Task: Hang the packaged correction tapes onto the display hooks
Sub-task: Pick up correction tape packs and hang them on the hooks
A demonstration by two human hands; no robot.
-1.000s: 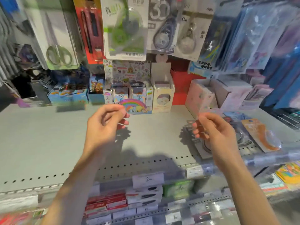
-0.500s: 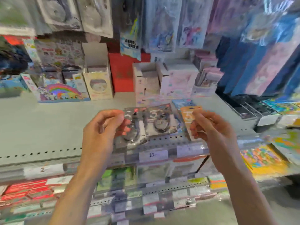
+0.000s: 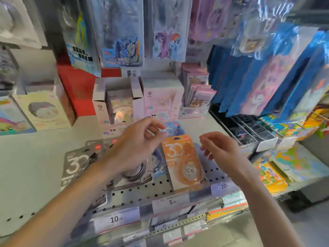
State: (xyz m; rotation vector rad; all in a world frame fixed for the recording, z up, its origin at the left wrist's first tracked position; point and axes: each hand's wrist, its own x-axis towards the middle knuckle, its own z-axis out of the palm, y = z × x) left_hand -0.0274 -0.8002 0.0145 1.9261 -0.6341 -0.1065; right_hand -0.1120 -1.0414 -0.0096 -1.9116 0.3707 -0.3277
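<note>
Head view: my left hand (image 3: 135,145) and right hand (image 3: 220,150), both loosely curled and grasping nothing, hover over the correction tapes, the orange pack (image 3: 183,161) and grey packs (image 3: 78,163) lying flat on the shelf (image 3: 35,168), none visibly hung, so the hanging seems largely ahead.
</note>
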